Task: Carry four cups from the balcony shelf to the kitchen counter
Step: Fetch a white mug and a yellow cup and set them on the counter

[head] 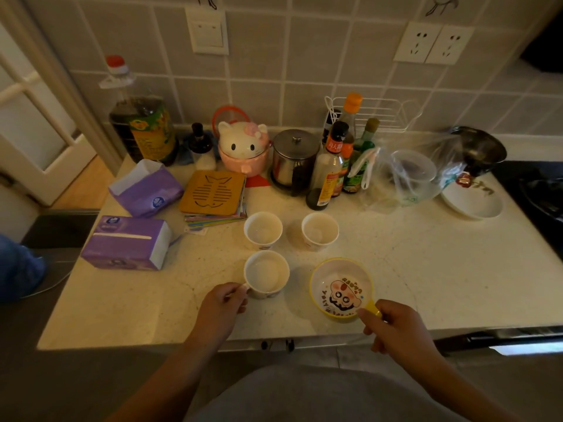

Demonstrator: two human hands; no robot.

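Two white cups stand side by side on the pale kitchen counter (426,269), one on the left (263,229) and one on the right (320,230). In front of them a white mug (266,274) rests on the counter, and my left hand (224,306) grips its handle. To its right sits a yellow-rimmed cup with a cartoon print inside (340,289). My right hand (393,327) pinches that cup's yellow handle.
Two purple tissue packs (128,242) (146,187) lie at the left, with a wooden trivet (213,191) on cards behind the cups. Oil jug (143,129), cat-shaped pot (242,144), steel canister (294,156), sauce bottles (329,166), plastic bags (408,175) and a white bowl (472,199) line the back.
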